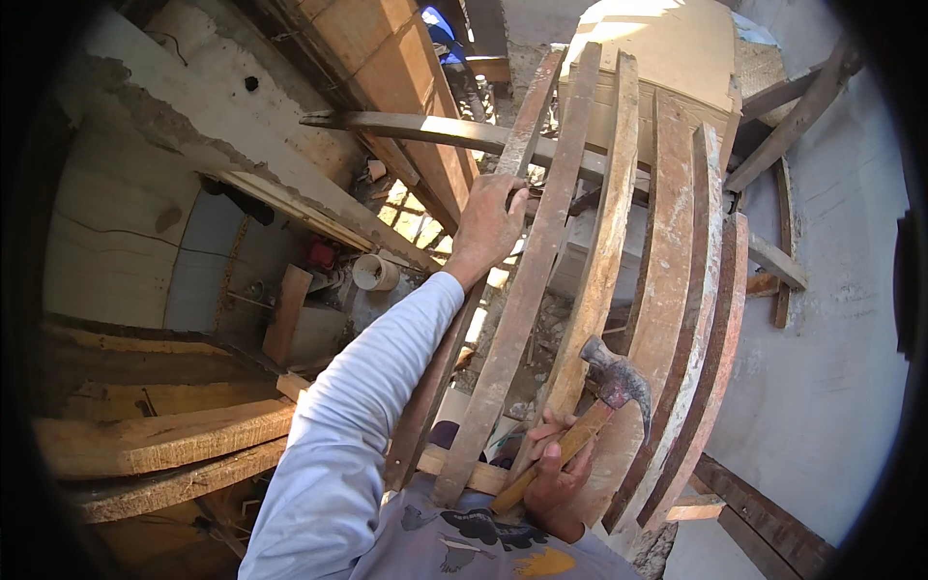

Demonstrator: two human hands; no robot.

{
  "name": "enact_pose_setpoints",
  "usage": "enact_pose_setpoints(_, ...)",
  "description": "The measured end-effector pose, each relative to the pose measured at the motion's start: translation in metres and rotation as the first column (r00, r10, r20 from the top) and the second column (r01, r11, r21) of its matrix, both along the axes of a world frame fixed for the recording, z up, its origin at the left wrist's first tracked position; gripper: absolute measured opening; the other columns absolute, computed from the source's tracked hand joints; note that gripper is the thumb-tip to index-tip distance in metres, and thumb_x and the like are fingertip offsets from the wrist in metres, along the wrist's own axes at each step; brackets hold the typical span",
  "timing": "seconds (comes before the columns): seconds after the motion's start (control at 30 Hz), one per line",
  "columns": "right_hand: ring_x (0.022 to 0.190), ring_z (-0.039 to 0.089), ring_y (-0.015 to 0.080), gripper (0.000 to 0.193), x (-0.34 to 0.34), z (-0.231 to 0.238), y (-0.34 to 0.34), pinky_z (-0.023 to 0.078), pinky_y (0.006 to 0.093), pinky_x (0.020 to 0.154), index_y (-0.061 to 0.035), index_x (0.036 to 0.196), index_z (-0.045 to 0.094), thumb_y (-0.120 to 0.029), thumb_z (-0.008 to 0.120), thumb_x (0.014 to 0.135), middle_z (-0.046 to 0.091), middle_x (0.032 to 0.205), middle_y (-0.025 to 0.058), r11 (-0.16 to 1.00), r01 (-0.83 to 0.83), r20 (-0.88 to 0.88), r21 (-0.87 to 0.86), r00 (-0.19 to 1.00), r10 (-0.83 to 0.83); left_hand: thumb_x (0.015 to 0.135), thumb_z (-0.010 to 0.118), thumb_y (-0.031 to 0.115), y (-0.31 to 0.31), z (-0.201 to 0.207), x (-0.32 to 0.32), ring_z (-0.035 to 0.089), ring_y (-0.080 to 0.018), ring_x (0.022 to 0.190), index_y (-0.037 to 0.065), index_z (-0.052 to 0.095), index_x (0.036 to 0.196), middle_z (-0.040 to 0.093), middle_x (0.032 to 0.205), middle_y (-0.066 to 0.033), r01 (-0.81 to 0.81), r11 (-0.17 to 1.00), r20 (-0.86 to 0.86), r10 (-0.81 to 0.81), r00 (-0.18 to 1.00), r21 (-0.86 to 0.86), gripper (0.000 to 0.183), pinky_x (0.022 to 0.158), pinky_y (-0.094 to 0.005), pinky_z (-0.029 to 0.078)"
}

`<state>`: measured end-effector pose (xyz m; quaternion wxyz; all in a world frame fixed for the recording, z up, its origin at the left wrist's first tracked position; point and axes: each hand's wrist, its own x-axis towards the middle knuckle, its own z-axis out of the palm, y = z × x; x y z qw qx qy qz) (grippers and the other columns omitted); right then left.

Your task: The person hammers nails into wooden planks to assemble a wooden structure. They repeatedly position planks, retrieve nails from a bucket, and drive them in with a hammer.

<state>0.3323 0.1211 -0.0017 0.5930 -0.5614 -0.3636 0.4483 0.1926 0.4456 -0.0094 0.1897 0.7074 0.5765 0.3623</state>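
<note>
My right hand [561, 483] is closed round the wooden handle of a claw hammer [611, 375], near the lower ends of several long wooden battens. The hammer's dark, worn head lies over the battens, its claw curving to the right. Farther up and to the left, my left hand [491, 224] curls over the leftmost batten [425, 411] and grips it; part of its fingers is hidden. A brown batten [522, 290] runs just right of that hand. Beside it lie a paler batten [592, 290] and a wider, paint-stained plank [667, 232]. A crosswise beam [425, 127] passes under their far ends.
Rough, thick boards [174, 430] are stacked at the lower left. Below the battens is ground strewn with rubble, and a white bucket [375, 273] stands to the left. A cardboard box [667, 58] sits at the far end. A pale wall [822, 358] rises on the right, with timbers leaning near it.
</note>
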Motion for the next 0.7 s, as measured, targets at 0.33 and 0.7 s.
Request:
enact_pose_setpoints(0.33, 0.077, 0.053, 0.0126, 0.052, -0.011, 0.012, 0.001, 0.041, 0.0481, 0.119, 0.0107, 0.141, 0.038, -0.026, 0.049, 0.107, 0.060, 0.088, 0.0109, 1.000, 0.014, 0.089, -0.021, 0.996, -0.012, 0.098, 0.063, 0.017, -0.007, -0.011, -0.009, 0.060, -0.0389, 0.115, 0.002, 0.070, 0.111, 0.069, 0.112, -0.0213, -0.054, 0.998, 0.113, 0.057, 0.992, -0.026, 0.021, 0.099, -0.0506, 0.049)
enact_pose_setpoints(0.7, 0.081, 0.050, 0.0121, 0.053, -0.020, 0.018, 0.001, 0.044, 0.0360, 0.105, 0.0095, 0.147, 0.034, -0.026, 0.047, 0.109, 0.063, 0.100, 0.0114, 0.996, 0.033, 0.248, -0.082, 0.969, -0.012, 0.097, 0.064, 0.018, -0.006, -0.013, -0.011, 0.063, -0.0403, 0.109, 0.006, 0.072, 0.109, 0.067, 0.108, -0.0224, -0.026, 0.997, 0.243, 0.044, 0.969, -0.076, 0.019, 0.095, -0.0511, 0.050)
